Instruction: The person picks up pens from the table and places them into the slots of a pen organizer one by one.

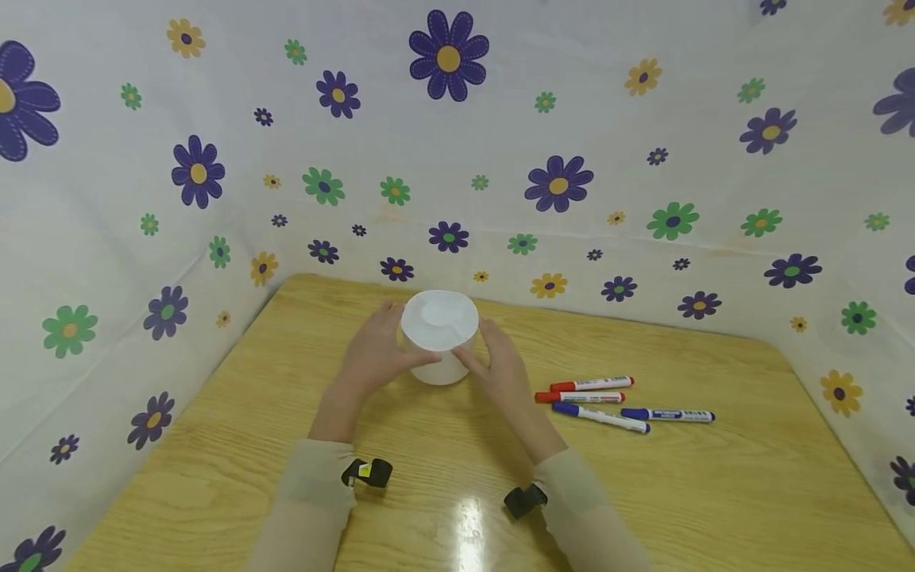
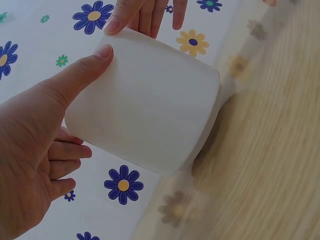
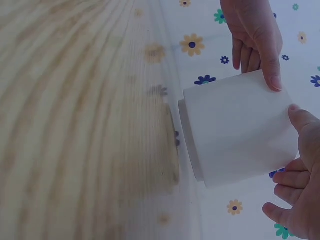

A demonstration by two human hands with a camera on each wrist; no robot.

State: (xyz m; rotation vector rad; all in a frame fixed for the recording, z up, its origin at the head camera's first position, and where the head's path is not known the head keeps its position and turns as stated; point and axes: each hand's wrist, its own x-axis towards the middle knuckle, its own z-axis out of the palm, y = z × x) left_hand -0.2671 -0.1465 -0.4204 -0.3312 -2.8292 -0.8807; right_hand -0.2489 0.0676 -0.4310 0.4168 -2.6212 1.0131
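Observation:
A smooth white container (image 1: 439,370), round-topped with slightly curved sides, is held between both hands above the far middle of the table. My left hand (image 1: 373,351) grips its left side, thumb along the near wall and fingers behind. On the other side my right hand (image 1: 503,369) holds it likewise, its thumb near the top rim. The left wrist view shows the container's wall (image 2: 145,100) with a thumb tip close to the upper edge. In the right wrist view a narrower base ring (image 3: 191,140) shows, with a gap between it and its reflection on the tabletop.
On the wooden table (image 1: 400,500), right of the hands, lie two red markers (image 1: 592,384) and two blue markers (image 1: 668,415) in a loose group. Behind and at both sides hangs a white flowered cloth (image 1: 486,135), close beyond the table's far edge.

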